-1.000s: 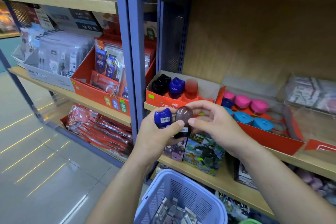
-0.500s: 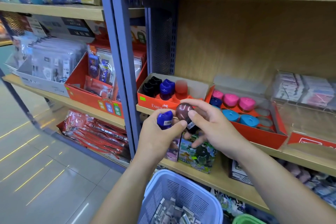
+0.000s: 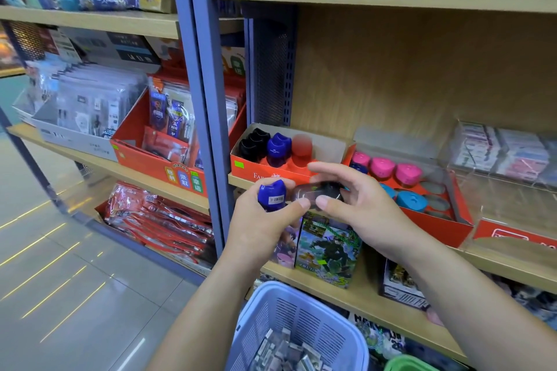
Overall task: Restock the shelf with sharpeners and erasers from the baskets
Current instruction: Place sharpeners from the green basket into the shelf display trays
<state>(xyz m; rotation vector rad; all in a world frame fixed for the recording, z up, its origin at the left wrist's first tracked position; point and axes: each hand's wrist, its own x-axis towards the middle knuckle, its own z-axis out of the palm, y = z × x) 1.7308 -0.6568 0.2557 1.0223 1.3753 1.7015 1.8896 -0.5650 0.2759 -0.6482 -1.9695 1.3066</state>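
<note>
At the bottom edge stands a lavender basket point(image 3: 301, 319) with slotted walls, holding a heap of small grey wrapped pieces point(image 3: 286, 352), too blurred to name. Just right of it the rim of a green basket point(image 3: 407, 366) shows.

Above the baskets both arms reach toward the shelf. The left grip point(image 3: 265, 220) is curled round a blue sharpener point(image 3: 272, 194), upright, with a barcode label facing the camera. The right grip point(image 3: 355, 205) pinches a dark sharpener point(image 3: 316, 194) between thumb and forefinger; it lies on its side, blurred, just beside the blue one, and the left thumb touches its near end.

Behind the hands, on the lower shelf board point(image 3: 346, 295), stand printed card boxes point(image 3: 327, 250). One shelf up, an orange display box point(image 3: 247, 167) holds black sharpeners point(image 3: 254, 143) at the left, a second blue sharpener point(image 3: 278, 147) beside them and a red sharpener point(image 3: 301, 146) next along. To its right a red tray point(image 3: 452, 220) carries pink sharpeners point(image 3: 382, 167) in the back row and light-blue sharpeners point(image 3: 411, 200) in front, with several round wells bare. Farther right a clear case point(image 3: 497, 153) holds stacked packets.
</note>
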